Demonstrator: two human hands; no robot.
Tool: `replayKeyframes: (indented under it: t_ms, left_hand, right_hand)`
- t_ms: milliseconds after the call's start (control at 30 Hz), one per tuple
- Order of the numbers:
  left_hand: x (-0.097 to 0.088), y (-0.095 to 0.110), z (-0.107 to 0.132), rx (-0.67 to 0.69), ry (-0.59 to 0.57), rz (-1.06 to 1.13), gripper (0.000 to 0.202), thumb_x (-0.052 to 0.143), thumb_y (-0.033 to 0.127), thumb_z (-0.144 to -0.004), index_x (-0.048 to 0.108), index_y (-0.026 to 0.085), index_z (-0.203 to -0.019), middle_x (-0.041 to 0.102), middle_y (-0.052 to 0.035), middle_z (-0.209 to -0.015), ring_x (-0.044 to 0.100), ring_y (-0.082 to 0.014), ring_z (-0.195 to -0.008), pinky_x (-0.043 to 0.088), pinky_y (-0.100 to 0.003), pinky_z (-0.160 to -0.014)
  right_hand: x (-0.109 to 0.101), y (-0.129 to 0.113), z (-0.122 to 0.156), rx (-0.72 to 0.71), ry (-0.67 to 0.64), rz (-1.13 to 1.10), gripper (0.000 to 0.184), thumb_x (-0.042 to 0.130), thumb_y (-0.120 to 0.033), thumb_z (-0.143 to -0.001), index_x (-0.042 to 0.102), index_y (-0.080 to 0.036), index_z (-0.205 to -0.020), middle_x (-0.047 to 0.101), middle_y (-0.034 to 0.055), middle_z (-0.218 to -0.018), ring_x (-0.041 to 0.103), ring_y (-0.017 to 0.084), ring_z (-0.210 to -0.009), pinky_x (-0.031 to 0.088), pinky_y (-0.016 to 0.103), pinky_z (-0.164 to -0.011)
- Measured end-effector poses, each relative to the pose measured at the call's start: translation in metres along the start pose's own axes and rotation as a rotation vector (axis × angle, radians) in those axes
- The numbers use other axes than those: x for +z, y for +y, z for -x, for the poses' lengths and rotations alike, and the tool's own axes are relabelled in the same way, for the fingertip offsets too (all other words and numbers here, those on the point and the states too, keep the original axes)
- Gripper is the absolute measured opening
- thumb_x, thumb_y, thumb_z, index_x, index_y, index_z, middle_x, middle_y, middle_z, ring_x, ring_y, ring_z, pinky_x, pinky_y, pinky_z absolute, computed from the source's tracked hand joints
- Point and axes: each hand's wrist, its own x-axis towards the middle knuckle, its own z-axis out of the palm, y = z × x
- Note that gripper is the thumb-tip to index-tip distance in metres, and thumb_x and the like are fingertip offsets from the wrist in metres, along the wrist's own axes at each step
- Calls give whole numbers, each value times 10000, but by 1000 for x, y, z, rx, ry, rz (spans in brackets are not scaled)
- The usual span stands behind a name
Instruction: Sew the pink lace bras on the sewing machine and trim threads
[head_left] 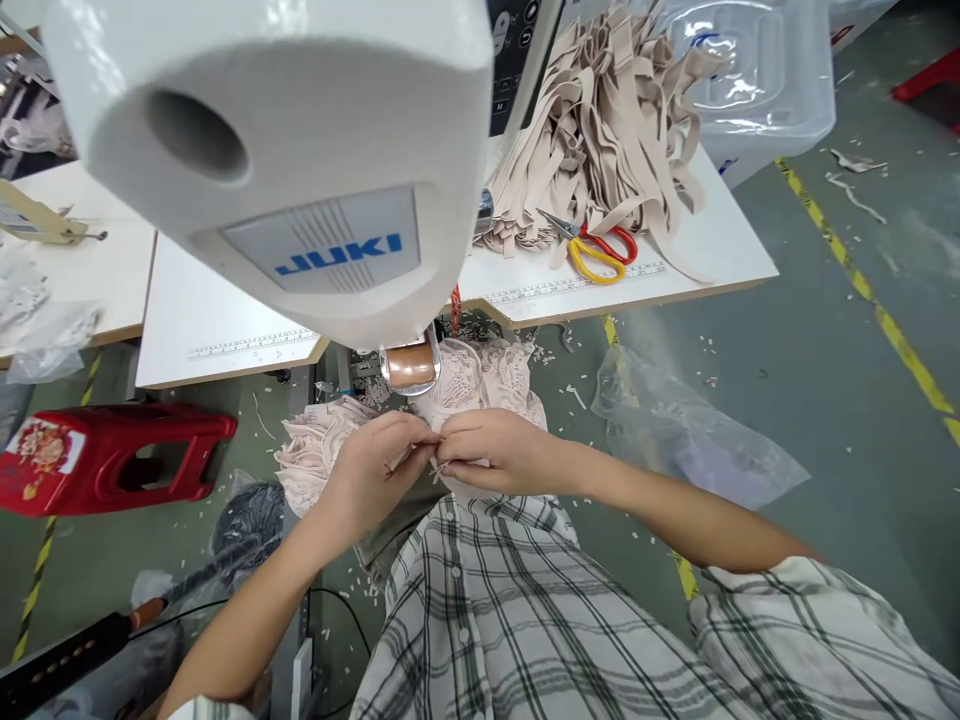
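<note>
A pale pink lace bra (457,378) with moulded cups lies over my lap, just below the sewing machine head (300,180). My left hand (375,458) and my right hand (495,450) meet at its near edge, thumbs and fingers pinched together on the fabric. A small thin dark thing shows under the left fingers; I cannot make out what it is. Left of my hands sits a pile of similar lace pieces (319,445). Close above the fingers is the machine's rounded metal-framed end (411,366) with a copper-coloured face.
Beige straps (600,130) are heaped on the white table (720,240), with red and yellow-handled scissors (600,250) in front. A clear plastic bin (750,70) stands behind. A red stool (112,455) is at the left, a plastic bag (690,430) on the floor at right.
</note>
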Motion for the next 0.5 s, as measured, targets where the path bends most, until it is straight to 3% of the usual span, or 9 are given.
replayKeyframes:
  t_ms: [200,367,500]
  left_hand:
    - [1,2,-3,12,-53,-133,111,573,131,-918,662,189,-948,724,-17,-881,661,-151,-785,482,-253,-704]
    - [6,1,-14,-168,-202,-237,94,582,111,-860,583,184,-801,641,-14,-769,595,-172,-713,416,-276,-633]
    - [11,-9,-21,-222,-248,-105,105,518,147,-867,519,200,-776,593,-18,-790,554,-182,-754,414,-291,-665]
  right_hand:
    - [2,-2,3,-53,20,174,214,480,-182,-943,680,-161,-867,645,41,-813,563,138,-730,409,255,-624]
    - [17,3,5,-94,47,426,288,446,-185,-960,653,-147,-764,614,47,-729,533,162,-672,394,295,-593]
    - [25,7,6,11,127,278,252,458,-168,-953,634,-153,-774,622,44,-730,556,155,-687,425,279,-609]
